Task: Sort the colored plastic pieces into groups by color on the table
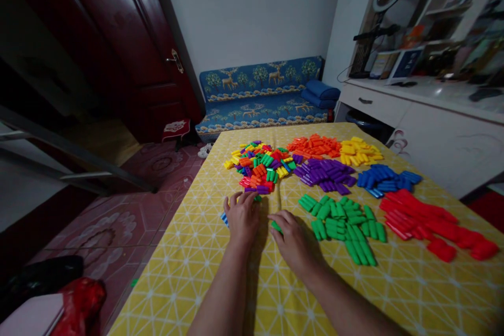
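Note:
My right hand (290, 237) is closed on a green plastic building block (276, 227) pinched between thumb and fingers, just above the yellow cloth. To its left is my left hand (242, 216), its fingers curled downward; what it grips is hidden beneath them. A green block (257, 198) peeks out at the left hand's fingertips, and blue blocks (224, 219) show at its outer side, partly covered. Beyond the hands lies a mixed-colour pile of blocks (260, 165). Right of my right hand spreads a heap of green blocks (334, 218).
Separate heaps of purple (325, 173), orange (313, 145), yellow (359, 151), blue (388, 178) and red blocks (425, 215) lie on the yellow patterned tablecloth (189, 268). A blue sofa (252, 107) stands behind the table. At right is a white dresser (433, 131).

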{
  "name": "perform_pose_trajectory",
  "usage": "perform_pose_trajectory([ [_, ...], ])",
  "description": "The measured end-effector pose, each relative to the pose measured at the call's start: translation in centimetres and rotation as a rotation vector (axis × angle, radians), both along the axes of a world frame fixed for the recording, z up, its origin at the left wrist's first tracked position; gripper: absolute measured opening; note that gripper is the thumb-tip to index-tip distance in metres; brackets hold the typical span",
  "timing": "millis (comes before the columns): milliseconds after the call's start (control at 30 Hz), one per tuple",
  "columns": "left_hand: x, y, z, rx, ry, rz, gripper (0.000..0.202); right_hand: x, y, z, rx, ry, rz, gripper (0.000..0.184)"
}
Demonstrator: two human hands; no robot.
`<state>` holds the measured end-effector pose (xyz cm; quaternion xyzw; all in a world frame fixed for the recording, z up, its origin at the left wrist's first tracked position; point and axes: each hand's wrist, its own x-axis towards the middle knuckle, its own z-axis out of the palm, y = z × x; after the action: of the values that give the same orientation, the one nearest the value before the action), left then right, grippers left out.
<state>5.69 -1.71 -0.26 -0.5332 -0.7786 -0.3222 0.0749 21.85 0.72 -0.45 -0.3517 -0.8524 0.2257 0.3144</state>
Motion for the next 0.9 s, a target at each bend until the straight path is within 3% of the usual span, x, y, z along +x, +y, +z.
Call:
perform_pose_trajectory([
  [167,-0.2,0.3,0.3,0.005,-0.052,-0.014,0.027,0.6,1.1,-1.8,-0.21,0.243,-0.089,0.027],
  [267,0.4,0.3,0.5,0.113,-0.186,-0.2,0.024,0.6,1.6,-3.0,-0.344,0.44,-0.103,0.033],
  [367,1.8,0.3,0.5,0.177,-0.433,-0.439,0.02,0.6,1.9,-2.9,-0.4,0.535,-0.092,0.042],
  [467,3.2,0.4,0.3,0.172,-0.624,-0.506,0.018,0.6,1.8,-2.2,-0.354,0.54,-0.081,0.041],
  [567,3.7,0.5,0.3,0.171,-0.661,-0.482,0.016,0.6,1.7,-1.6,-0.273,0.51,-0.096,0.035],
  [700,2.9,0.5,0.2,0.17,-0.485,-0.404,0.016,1.9,2.7,-0.9,-0.036,0.425,-0.169,0.028],
  [800,1.7,0.3,0.1,0.16,-0.272,-0.25,0.018,4.6,4.9,-0.3,0.183,0.378,-0.318,0.029],
  [900,0.4,-0.1,0.5,0.178,-0.126,-0.02,0.022,7.8,7.5,-0.2,0.292,0.266,-0.498,0.034],
])
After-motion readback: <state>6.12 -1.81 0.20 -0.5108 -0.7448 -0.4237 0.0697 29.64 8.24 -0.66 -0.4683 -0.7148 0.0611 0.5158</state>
